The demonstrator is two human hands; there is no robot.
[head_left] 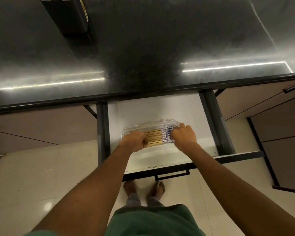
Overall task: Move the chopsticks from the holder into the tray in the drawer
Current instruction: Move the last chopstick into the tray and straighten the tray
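Centre frame: open white drawer (pixel 160 108) under the dark stone counter (pixel 143 48); clear plastic tray (pixel 153 126) inside holds a row of wooden chopsticks with blue-patterned ends (pixel 157 137). Left hand (pixel 134 140) curled over their plain ends, right hand (pixel 184 136) over patterned ends. Whether either hand actually grips: cannot tell.

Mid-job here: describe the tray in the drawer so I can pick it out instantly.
Below the dark countertop, the white drawer is pulled open. The tray is the clear plastic rectangle lying across its floor, with the left hand and right hand at its ends. It holds a row of wooden chopsticks with blue-patterned ends.
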